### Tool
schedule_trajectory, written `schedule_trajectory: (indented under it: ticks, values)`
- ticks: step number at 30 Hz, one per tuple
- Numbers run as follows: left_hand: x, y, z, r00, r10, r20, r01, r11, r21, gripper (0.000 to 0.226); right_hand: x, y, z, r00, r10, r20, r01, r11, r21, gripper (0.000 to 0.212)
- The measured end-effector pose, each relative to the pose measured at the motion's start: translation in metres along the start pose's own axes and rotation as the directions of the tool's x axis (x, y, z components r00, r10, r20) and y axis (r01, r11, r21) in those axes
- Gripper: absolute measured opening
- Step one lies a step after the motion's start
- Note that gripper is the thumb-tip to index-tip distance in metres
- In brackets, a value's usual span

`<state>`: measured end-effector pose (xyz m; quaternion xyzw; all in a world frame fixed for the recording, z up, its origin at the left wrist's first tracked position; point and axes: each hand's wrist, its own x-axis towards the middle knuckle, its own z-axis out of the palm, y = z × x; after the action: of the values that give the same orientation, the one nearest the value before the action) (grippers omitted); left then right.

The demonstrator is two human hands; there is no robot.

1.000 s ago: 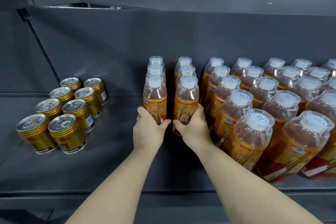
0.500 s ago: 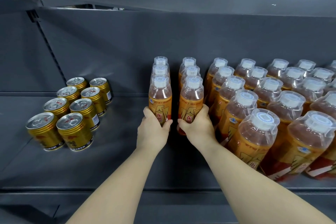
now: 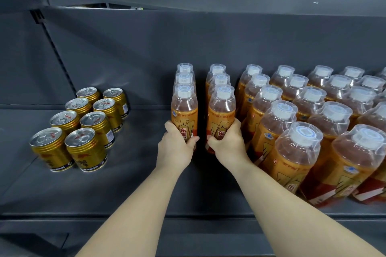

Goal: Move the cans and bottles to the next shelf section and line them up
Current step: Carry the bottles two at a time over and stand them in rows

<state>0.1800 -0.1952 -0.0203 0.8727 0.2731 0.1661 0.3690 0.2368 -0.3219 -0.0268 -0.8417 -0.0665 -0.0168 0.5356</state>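
While I had both hands low on the shelf [image 3: 129,183], the step in hand looked to me like squaring up two short files of bottles. My left hand [image 3: 175,148] was grasping the left front bottle [image 3: 184,110] around its label, fingers curled. My right hand [image 3: 227,146] was grasping the right front bottle [image 3: 221,112] the same way. Each file ran three deep toward the back wall, with a dark gap between them. The right file stood just beside the main block of bottles [image 3: 313,121]; the gold cans [image 3: 83,123] sat in two rows well apart to the left. Next, I judged, both files needed an even, low slide that kept them upright and parallel, without toppling those behind.
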Motion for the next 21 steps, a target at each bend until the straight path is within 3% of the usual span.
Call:
schedule_trajectory:
  ticks: [21]
  values:
    - [0.0000, -0.0031, 0.0012, 1.000, -0.010, 0.007, 0.009, 0.999, 0.033, 0.072, 0.0015, -0.0023, 0.0013, 0.997, 0.072, 0.036, -0.072, 0.997, -0.005, 0.078]
